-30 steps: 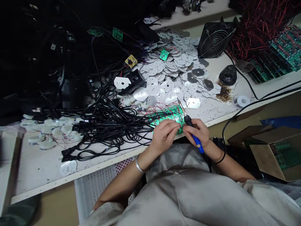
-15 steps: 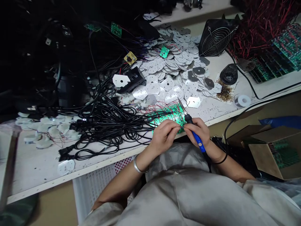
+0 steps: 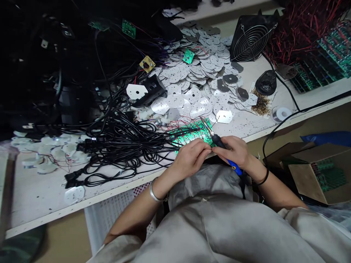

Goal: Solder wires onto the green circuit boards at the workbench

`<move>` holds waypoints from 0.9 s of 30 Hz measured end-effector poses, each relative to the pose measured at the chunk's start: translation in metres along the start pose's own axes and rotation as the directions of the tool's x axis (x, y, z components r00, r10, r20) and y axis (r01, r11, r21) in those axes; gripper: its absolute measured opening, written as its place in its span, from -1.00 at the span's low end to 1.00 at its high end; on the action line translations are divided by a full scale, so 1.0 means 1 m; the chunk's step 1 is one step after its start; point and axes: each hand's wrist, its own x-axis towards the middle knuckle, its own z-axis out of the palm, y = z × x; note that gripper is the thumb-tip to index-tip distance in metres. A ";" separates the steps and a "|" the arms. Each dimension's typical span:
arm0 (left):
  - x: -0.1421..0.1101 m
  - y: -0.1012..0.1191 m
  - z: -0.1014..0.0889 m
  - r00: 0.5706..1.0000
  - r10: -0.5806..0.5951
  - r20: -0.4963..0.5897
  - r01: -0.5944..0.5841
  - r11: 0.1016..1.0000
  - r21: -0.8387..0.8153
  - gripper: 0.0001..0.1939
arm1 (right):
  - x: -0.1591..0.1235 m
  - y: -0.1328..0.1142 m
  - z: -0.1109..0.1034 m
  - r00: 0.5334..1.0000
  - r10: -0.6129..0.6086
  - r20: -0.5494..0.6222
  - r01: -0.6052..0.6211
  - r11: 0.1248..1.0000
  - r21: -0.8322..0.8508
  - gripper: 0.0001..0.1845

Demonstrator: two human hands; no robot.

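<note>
The left hand (image 3: 189, 157) seems to pinch the near edge of a green circuit board (image 3: 192, 134) lying on the counter (image 3: 35, 197), while the right hand (image 3: 236, 151) wraps a blue-handled soldering iron (image 3: 233, 164), its tip beside the board's red wires (image 3: 186, 128), a joint there looking like the next spot to touch.

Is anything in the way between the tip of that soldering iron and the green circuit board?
Nothing solid. The soldering iron in the right hand has its tip right over the green circuit board. Only thin red wires cross the board there; whether any lie under the tip is too small to tell.
</note>
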 end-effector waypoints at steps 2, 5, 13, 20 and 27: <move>0.000 0.000 0.000 1.000 -0.004 0.012 0.004 1.000 0.007 -0.87 | -0.001 0.000 0.000 0.999 -0.050 -0.018 0.049 0.998 -0.035 -0.78; 0.001 0.001 -0.001 1.000 0.005 0.008 -0.006 1.000 0.018 -0.87 | -0.002 -0.001 0.004 0.991 -0.110 -0.070 0.103 0.989 -0.103 -0.88; 0.006 -0.009 0.011 0.974 -0.052 -0.220 0.105 0.966 0.235 -0.90 | -0.002 -0.015 0.019 0.939 0.131 -0.319 -0.126 0.991 0.035 -0.82; 0.014 -0.026 0.028 0.951 -0.075 -0.300 0.197 0.894 0.403 -0.95 | -0.026 -0.012 -0.004 0.915 0.139 -0.379 -0.097 0.987 0.126 -0.59; 0.014 -0.025 0.029 0.956 -0.053 -0.288 0.193 0.854 0.482 -0.93 | -0.038 -0.028 -0.002 0.912 0.196 -0.360 -0.158 0.979 0.131 -0.76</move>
